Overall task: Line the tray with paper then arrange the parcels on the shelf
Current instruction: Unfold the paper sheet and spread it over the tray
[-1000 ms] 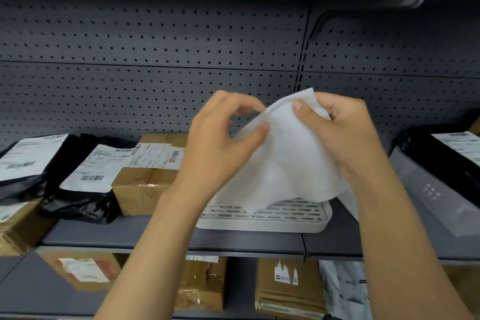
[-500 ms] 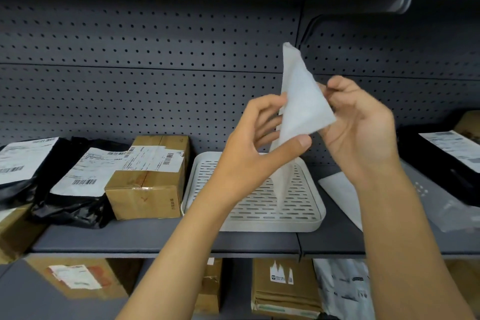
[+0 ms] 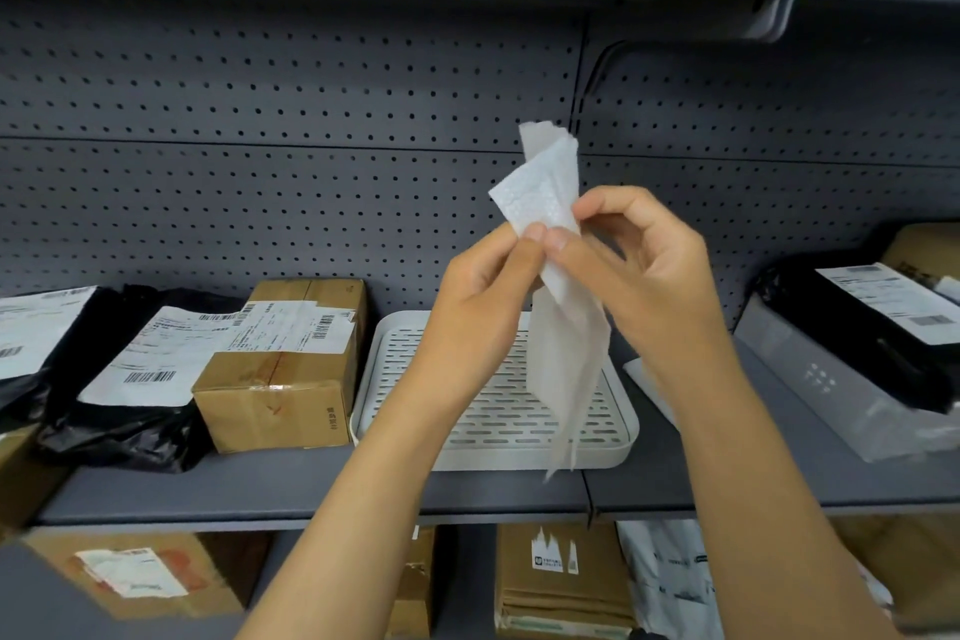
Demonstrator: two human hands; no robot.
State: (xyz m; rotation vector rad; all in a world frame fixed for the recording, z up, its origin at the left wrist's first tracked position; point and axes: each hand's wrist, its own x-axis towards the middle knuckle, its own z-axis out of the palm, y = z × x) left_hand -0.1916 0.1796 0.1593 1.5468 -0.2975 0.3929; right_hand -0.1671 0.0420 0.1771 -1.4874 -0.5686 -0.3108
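A white sheet of paper (image 3: 558, 203) hangs folded and upright in front of me, its lower end trailing down over the tray. My left hand (image 3: 483, 307) and my right hand (image 3: 649, 270) both pinch it at its middle, fingertips touching. Below them a white slotted tray (image 3: 395, 411) lies flat and bare on the grey shelf (image 3: 291, 483). A brown cardboard parcel (image 3: 280, 395) with a white label stands just left of the tray. A black bagged parcel (image 3: 130, 411) lies further left.
Another white sheet (image 3: 649, 385) lies on the shelf right of the tray. A grey pouch (image 3: 826, 385) and a black labelled parcel (image 3: 878, 322) sit at the right. The perforated back panel (image 3: 291, 203) closes the rear. More boxes (image 3: 561, 582) fill the lower shelf.
The paper went from spread wide between my hands to bunched into a narrow upright fold. My hands have closed together at its middle, uncovering the tray.
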